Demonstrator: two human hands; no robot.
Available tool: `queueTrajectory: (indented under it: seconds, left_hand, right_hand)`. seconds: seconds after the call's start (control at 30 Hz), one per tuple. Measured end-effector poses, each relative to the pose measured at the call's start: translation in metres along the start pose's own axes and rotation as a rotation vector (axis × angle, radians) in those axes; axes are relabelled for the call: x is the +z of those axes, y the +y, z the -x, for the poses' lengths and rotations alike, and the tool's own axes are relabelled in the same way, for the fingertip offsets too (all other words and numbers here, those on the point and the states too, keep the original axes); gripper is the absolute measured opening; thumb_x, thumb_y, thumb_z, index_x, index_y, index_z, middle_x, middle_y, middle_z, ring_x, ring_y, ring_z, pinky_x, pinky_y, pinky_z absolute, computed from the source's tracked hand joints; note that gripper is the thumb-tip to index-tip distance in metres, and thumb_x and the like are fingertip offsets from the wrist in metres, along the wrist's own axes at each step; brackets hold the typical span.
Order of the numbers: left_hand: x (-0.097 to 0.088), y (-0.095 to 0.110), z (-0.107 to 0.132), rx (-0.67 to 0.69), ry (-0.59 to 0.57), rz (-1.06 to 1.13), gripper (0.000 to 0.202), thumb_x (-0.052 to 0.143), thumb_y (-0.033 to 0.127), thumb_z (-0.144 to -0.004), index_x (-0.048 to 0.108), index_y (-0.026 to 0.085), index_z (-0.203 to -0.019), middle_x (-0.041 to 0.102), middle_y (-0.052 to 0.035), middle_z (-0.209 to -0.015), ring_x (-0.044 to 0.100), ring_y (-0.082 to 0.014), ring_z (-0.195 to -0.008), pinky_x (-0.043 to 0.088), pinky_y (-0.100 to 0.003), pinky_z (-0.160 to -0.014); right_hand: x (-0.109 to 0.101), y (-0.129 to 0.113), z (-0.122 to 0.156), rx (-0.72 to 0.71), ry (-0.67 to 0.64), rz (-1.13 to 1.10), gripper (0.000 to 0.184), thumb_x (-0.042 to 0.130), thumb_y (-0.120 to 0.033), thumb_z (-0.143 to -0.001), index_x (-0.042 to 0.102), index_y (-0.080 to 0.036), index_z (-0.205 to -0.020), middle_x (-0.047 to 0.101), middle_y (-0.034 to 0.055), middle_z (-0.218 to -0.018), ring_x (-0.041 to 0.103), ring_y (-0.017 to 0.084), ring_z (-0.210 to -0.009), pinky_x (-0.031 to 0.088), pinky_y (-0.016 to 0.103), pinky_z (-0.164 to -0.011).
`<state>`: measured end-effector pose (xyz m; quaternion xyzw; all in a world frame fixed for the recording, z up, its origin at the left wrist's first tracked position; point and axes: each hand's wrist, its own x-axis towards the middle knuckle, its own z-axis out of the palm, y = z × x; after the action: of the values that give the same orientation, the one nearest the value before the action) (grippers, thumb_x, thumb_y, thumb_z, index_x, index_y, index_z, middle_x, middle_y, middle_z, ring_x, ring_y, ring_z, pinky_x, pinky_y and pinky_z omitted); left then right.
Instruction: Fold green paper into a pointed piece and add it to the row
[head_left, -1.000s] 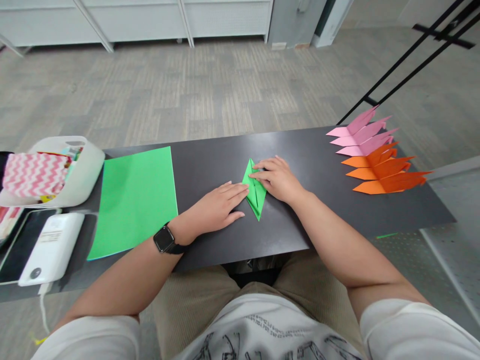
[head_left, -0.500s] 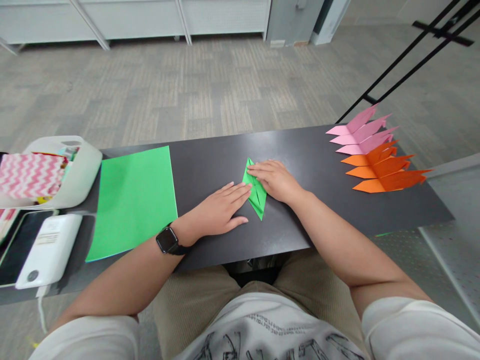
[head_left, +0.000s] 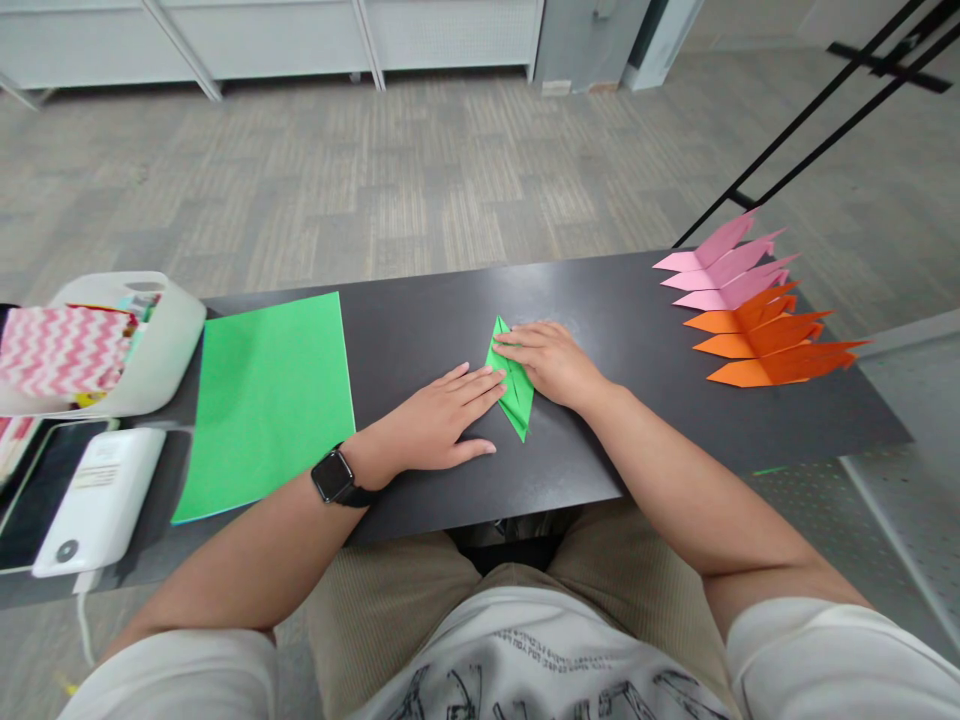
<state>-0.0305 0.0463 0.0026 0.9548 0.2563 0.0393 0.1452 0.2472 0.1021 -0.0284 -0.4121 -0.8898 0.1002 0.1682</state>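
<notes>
A small folded green paper piece (head_left: 516,395), a narrow diamond shape, lies on the dark table (head_left: 615,420) in front of me. My left hand (head_left: 439,420) lies flat with its fingers stretched out, the fingertips pressing the piece's left edge. My right hand (head_left: 551,360) lies flat over the piece's upper right part, with its fingers extended toward the top tip. A black watch (head_left: 334,477) is on my left wrist.
A flat green sheet (head_left: 266,400) lies at left. Further left are a white tray (head_left: 161,355) with a pink zigzag pouch (head_left: 60,350), a white power bank (head_left: 101,500) and a dark tablet. Folded pink pieces (head_left: 720,270) and orange pieces (head_left: 765,345) sit at right.
My right hand slid slightly up and left along the folded piece. My left hand's fingertips moved a little right onto its edge.
</notes>
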Motion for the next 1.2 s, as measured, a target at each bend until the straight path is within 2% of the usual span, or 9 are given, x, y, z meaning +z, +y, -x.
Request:
queueTrajectory:
  seconds: [0.1,0.23,0.37,0.5,0.57,0.7,1.03,1.13,1.2]
  left_hand:
    - [0.001,0.012,0.001,-0.010,0.010,-0.036,0.079,0.053,0.062,-0.109,0.041,0.012,-0.169,0.036,-0.0192,-0.177,0.034,-0.0320,-0.167,0.017,-0.051,-0.141]
    - [0.000,0.032,0.002,0.012,0.029,-0.077,0.071,0.050,0.061,-0.111,0.049,0.013,-0.165,0.045,-0.0179,-0.173,0.043,-0.0322,-0.163,0.022,-0.049,-0.140]
    - [-0.007,0.045,0.003,0.064,0.085,-0.096,0.054,0.045,0.047,-0.116,0.059,0.015,-0.157,0.058,-0.0138,-0.165,0.057,-0.0278,-0.150,0.038,-0.045,-0.131]
    - [-0.011,0.049,0.001,-0.154,0.155,-0.174,0.053,0.049,0.042,-0.115,0.059,0.011,-0.156,0.061,-0.0171,-0.160,0.063,-0.0319,-0.138,0.051,-0.048,-0.113]
    - [-0.011,0.049,-0.001,-0.238,0.137,-0.212,0.055,0.051,0.045,-0.114,0.059,0.011,-0.156,0.058,-0.0177,-0.163,0.061,-0.0339,-0.136,0.051,-0.050,-0.110]
    - [-0.007,0.045,-0.002,-0.285,0.065,-0.238,0.056,0.051,0.051,-0.113,0.062,0.016,-0.155,0.056,-0.0148,-0.166,0.059,-0.0338,-0.133,0.050,-0.050,-0.106]
    - [-0.008,0.038,0.004,-0.208,0.063,-0.222,0.056,0.056,0.061,-0.109,0.065,0.029,-0.154,0.053,-0.0139,-0.168,0.059,-0.0362,-0.134,0.049,-0.053,-0.106]
    - [-0.008,0.035,0.004,-0.176,0.078,-0.205,0.058,0.055,0.063,-0.108,0.067,0.027,-0.152,0.055,-0.0158,-0.166,0.058,-0.0377,-0.140,0.047,-0.056,-0.114]
    - [-0.006,0.032,0.002,-0.127,0.090,-0.181,0.060,0.052,0.062,-0.110,0.066,0.021,-0.153,0.055,-0.0163,-0.166,0.052,-0.0370,-0.151,0.038,-0.058,-0.126]
  right_hand:
    - [0.001,-0.001,0.000,0.000,0.007,0.011,0.048,0.054,-0.013,-0.105,0.077,-0.036,-0.140,0.072,0.0011,-0.151,0.064,0.028,-0.139,0.044,0.054,-0.118]
    - [0.002,0.000,0.001,-0.010,0.026,0.017,0.048,0.050,-0.012,-0.106,0.077,-0.034,-0.140,0.072,0.0016,-0.150,0.064,0.028,-0.138,0.044,0.053,-0.118]
    - [0.004,0.003,0.001,-0.016,0.034,0.009,0.049,0.053,-0.012,-0.105,0.076,-0.037,-0.140,0.072,0.0004,-0.151,0.064,0.028,-0.138,0.045,0.053,-0.117]
    - [0.007,0.004,0.002,-0.016,0.056,0.002,0.047,0.055,-0.013,-0.105,0.078,-0.037,-0.139,0.073,0.0002,-0.149,0.065,0.028,-0.136,0.045,0.054,-0.117]
    - [0.007,0.004,0.002,-0.017,0.060,-0.002,0.047,0.055,-0.013,-0.105,0.078,-0.036,-0.138,0.073,0.0010,-0.149,0.065,0.029,-0.136,0.046,0.054,-0.116]
    - [0.005,0.004,0.001,-0.022,0.057,-0.002,0.045,0.054,-0.014,-0.106,0.079,-0.035,-0.137,0.073,0.0016,-0.148,0.066,0.029,-0.135,0.047,0.054,-0.115]
    - [0.002,0.004,0.001,-0.023,0.051,-0.024,0.044,0.053,-0.015,-0.108,0.079,-0.035,-0.136,0.074,0.0012,-0.148,0.066,0.029,-0.135,0.047,0.054,-0.114]
    - [0.003,0.005,0.000,-0.024,0.051,-0.040,0.044,0.054,-0.015,-0.107,0.079,-0.037,-0.136,0.074,0.0012,-0.148,0.066,0.029,-0.135,0.046,0.054,-0.114]
    - [0.004,0.006,0.000,-0.027,0.050,-0.043,0.043,0.054,-0.016,-0.107,0.079,-0.036,-0.136,0.074,0.0017,-0.148,0.066,0.029,-0.135,0.046,0.054,-0.115]
